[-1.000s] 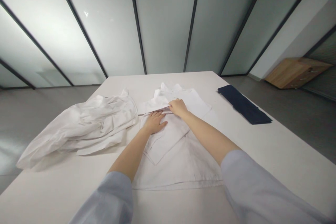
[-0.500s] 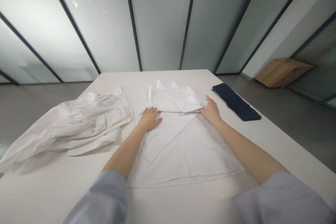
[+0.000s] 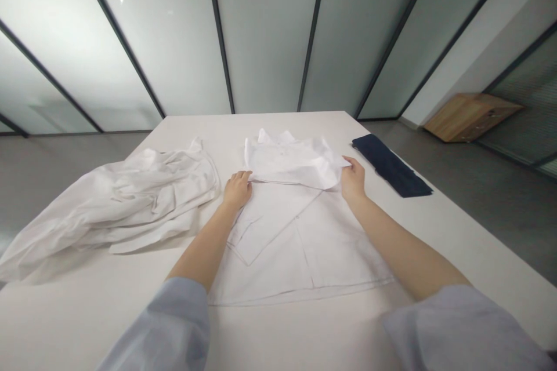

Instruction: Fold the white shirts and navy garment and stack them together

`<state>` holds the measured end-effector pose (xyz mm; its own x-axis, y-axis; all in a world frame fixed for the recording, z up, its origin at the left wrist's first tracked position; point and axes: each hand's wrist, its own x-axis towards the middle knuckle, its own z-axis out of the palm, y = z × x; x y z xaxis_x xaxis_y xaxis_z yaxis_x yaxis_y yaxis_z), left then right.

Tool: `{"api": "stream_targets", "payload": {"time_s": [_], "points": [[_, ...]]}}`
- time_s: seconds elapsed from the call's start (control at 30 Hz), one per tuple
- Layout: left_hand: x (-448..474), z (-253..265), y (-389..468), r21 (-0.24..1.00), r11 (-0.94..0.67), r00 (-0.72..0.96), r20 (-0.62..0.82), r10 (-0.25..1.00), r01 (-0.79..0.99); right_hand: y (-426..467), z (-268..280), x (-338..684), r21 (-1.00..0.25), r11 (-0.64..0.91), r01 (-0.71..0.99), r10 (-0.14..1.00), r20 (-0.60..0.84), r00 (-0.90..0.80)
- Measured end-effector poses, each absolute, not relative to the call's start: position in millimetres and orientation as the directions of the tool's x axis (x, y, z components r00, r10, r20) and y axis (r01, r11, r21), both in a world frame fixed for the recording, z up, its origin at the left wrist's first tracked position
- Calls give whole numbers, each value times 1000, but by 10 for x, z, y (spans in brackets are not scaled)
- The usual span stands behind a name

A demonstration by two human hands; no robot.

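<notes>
A white coat lies in front of me, its lower part spread flat and its upper end folded over into a shorter layer. A sleeve crosses the flat part at a slant. My left hand is closed at the left end of the fold, its fingertips on the cloth edge. At the right end, my right hand pinches a corner of the folded layer and holds it slightly raised. Both forearms rest low along the sides of the coat.
A crumpled heap of white cloth lies on the left of the white table. Near the right edge is a folded dark navy cloth. A wooden cabinet stands on the floor beyond, and frosted glass panels rise behind the table.
My left hand has shifted left to the fold's end and its fingers have closed on the edge. My right hand has moved slightly right, drawing the folded layer's corner outward and up.
</notes>
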<state>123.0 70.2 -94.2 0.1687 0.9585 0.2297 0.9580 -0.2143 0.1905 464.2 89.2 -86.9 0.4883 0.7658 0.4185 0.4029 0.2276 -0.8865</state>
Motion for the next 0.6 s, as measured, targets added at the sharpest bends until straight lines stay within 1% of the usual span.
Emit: {"api": "stream_targets", "payload": {"time_s": [0.07, 0.1, 0.13, 0.2, 0.3, 0.4, 0.5, 0.6], "points": [[1223, -949, 704, 172, -216, 177, 217, 960, 961, 787, -883, 4770, -949, 249, 192, 740, 314, 595], [1221, -950, 704, 165, -214, 178, 209, 962, 963, 715, -896, 4845, -959, 250, 135, 741, 279, 611], [1220, -950, 704, 160, -209, 176, 201, 964, 965, 636, -914, 4923, -963, 242, 114, 747, 260, 612], [1227, -945, 701, 153, -194, 164, 187, 969, 969, 481, -967, 5082, -968, 198, 151, 769, 249, 589], [1258, -919, 707, 130, -157, 135, 163, 977, 979, 332, -1062, 5298, -965, 85, 250, 802, 215, 558], [1300, -861, 754, 61, -131, 122, 133, 984, 990, 316, -1126, 5466, -945, -20, 327, 808, 177, 562], [1326, -774, 851, -22, -121, 123, 79, 989, 992, 361, -1124, 5574, -901, -65, 428, 817, 199, 542], [1308, -688, 958, -76, -118, 121, 38, 992, 990, 375, -1058, 5604, -866, -61, 497, 831, 231, 506]]}}
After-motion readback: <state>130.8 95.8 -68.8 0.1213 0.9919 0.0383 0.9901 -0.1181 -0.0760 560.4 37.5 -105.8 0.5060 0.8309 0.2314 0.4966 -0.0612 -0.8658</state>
